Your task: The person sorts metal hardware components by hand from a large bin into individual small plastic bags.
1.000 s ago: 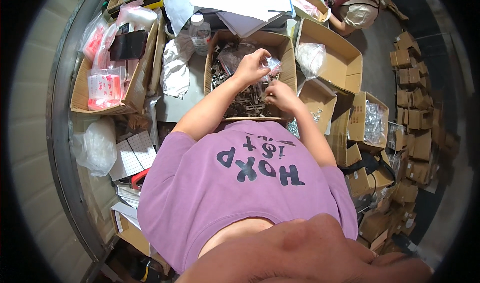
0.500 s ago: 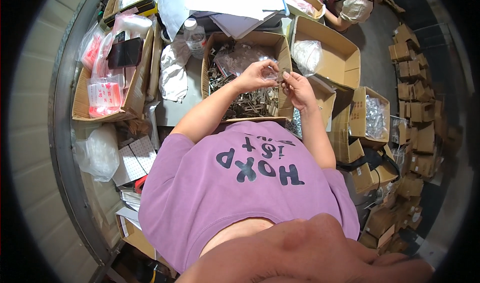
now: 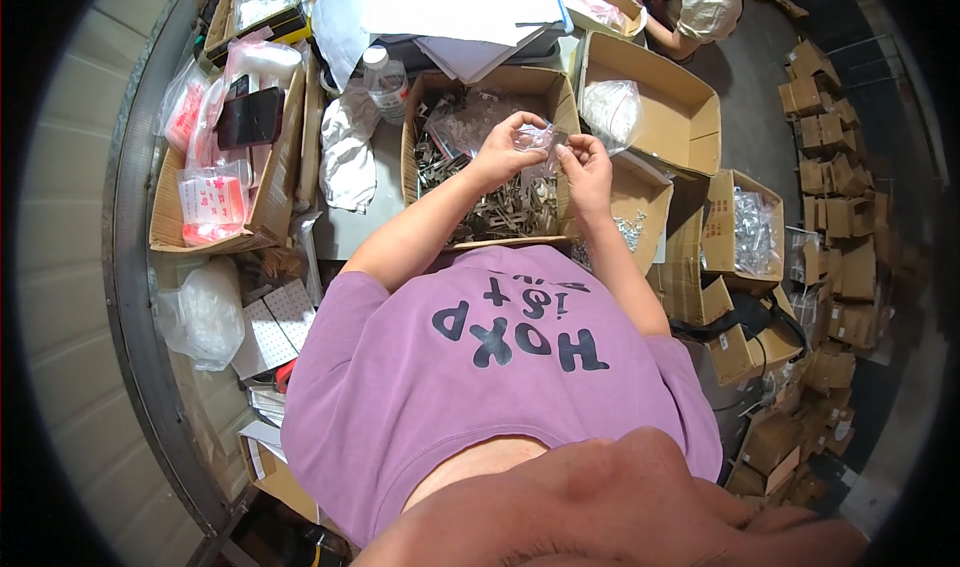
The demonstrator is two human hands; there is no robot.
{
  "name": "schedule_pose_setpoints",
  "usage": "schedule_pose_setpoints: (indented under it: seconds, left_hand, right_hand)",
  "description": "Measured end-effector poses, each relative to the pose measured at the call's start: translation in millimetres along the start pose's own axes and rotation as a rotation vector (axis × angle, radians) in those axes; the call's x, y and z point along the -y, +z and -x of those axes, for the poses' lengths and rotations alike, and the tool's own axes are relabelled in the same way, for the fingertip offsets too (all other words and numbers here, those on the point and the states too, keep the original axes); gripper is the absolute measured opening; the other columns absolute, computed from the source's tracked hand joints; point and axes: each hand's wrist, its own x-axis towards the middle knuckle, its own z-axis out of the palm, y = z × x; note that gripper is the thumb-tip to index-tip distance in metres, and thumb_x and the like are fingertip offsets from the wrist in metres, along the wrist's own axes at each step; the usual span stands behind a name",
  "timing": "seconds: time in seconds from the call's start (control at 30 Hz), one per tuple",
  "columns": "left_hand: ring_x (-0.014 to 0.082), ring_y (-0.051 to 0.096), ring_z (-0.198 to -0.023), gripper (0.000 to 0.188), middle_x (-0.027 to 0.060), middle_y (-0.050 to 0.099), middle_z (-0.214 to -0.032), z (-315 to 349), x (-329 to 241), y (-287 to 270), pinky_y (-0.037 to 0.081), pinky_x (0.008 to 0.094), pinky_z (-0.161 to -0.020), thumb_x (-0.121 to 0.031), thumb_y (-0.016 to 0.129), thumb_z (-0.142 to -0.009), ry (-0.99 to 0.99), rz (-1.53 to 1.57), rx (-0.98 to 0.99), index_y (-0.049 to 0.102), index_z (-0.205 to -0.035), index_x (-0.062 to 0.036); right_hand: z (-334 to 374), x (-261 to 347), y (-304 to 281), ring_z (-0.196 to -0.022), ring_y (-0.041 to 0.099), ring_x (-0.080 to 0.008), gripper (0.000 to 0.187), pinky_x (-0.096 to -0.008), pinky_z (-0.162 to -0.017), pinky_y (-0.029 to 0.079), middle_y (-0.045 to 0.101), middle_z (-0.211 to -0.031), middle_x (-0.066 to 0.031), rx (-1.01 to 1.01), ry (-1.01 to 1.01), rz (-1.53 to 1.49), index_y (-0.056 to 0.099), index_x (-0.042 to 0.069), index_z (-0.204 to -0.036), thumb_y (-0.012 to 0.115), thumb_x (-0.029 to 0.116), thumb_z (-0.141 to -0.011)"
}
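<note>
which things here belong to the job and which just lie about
In use, apparently:
clear plastic bag, at left hand and right hand
grey metal pieces, in brown cardboard box

Lying about:
flat black phone
clear plastic bottle
crumpled white cloth

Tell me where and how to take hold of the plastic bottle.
Best, I'd judge, around the bottle's upper body, just below the white cap, coming from the wearer's side and slightly above. It appears to stand upright, with cap and upper body uncovered. Bare table shows on that side, while the cardboard box crowds its right and the white cloth its left.
</note>
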Motion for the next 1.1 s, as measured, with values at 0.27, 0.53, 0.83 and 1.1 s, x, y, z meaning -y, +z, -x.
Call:
schedule_pose_setpoints:
  seconds: [0.27,0.53,0.83,1.1]
  left_hand:
    - [0.0086,0.057,-0.081,0.044,0.0026,0.06,-0.091,0.9,2.9,4.7,0.047,0.024,-0.073,0.001,0.066,-0.074,0.055,-0.041,0.073,0.046,-0.113,-0.0051]
    - [0.0072,0.053,-0.083,0.041,0.0034,0.059,-0.094,0.0,12.4,-1.4,0.045,0.0231,-0.072,-0.006,0.07,-0.072,0.052,-0.436,0.091,0.051,-0.108,-0.0018]
    - [0.0093,0.051,-0.094,0.047,0.0036,0.057,-0.102,4.0,8.6,6.5,0.046,0.0259,-0.078,-0.003,0.07,-0.071,-0.046,-0.201,0.373,0.051,-0.114,-0.0013]
    - [0.0077,0.052,-0.081,0.038,-0.0002,0.054,-0.088,4.3,-6.2,3.5,0.044,0.0222,-0.07,-0.006,0.073,-0.071,-0.219,-0.005,0.323,0.051,-0.103,-0.0059]
  right_hand:
    - [1.9,2.3,-2.7,-0.071,0.05,-0.0047,0.012,-0.0188,-0.064,0.041,0.057,-0.079,0.0013,0.038,0.105,0.048,0.056,0.002,-0.096,0.057,0.012,-0.089]
    - [-2.7,38.4,-16.1,-0.075,0.057,-0.0133,0.018,-0.0271,-0.068,0.046,0.058,-0.082,-0.0067,0.303,-0.175,0.595,0.059,0.0,-0.101,0.057,0.006,-0.084]
    - [3.1,72.2,-3.2,-0.068,0.063,-0.0134,0.025,-0.0261,-0.064,0.05,0.067,-0.081,-0.011,0.356,-0.122,0.684,0.063,0.001,-0.1,0.067,0.01,-0.077]
    - [-10.8,22.0,-98.3,-0.075,0.065,-0.0254,0.019,-0.0344,-0.07,0.05,0.068,-0.085,-0.0116,0.116,-0.002,1.025,0.068,0.008,-0.092,0.064,0.019,-0.076]
